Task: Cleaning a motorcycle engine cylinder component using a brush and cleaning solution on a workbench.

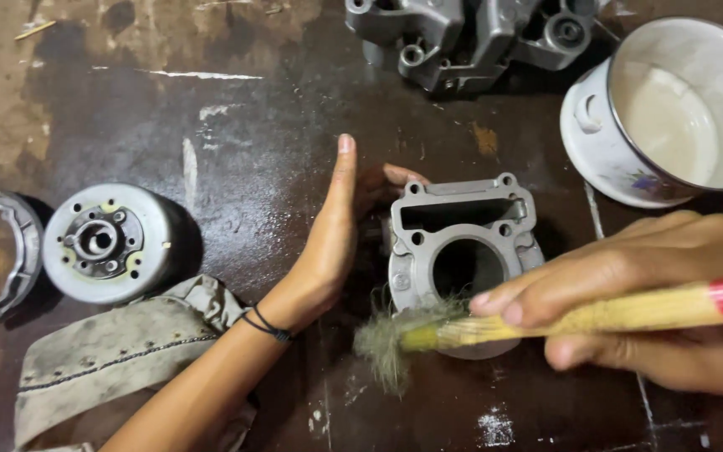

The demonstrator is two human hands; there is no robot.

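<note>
A grey metal engine cylinder block [462, 219] stands on a dark, stained workbench [244, 125], its round bore facing up. My left hand [332, 238] is held edge-on against the block's left side, fingers straight and thumb touching its upper corner. My right hand [638, 293] grips a paintbrush [562, 318] with a yellow and red handle. Its frayed greenish bristles [391, 339] rest at the block's near rim.
A round flywheel rotor [106, 243] and a curved brake shoe [10, 255] lie at the left. A dirty rag [110, 356] sits under my left forearm. A white enamel pot [671, 109] with pale liquid stands top right, a grey engine casing [462, 38] at the top.
</note>
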